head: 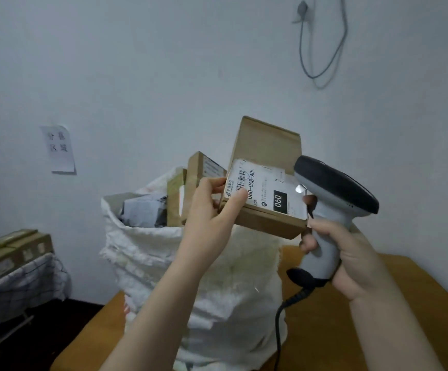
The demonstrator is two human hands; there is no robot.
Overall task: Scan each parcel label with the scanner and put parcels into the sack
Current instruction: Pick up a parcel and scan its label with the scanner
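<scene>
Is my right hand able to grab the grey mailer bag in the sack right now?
Probably not: the right hand grips the scanner, and the cardboard parcel in the left hand sits between it and the grey mailer bag in the sack.

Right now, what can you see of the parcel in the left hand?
The parcel is a small brown cardboard box, held tilted over the white sack. A white label with a barcode and a black patch reading 060 covers its facing side. The left hand grips its left end, thumb on the label. The scanner in the right hand points at it from the right.
</scene>
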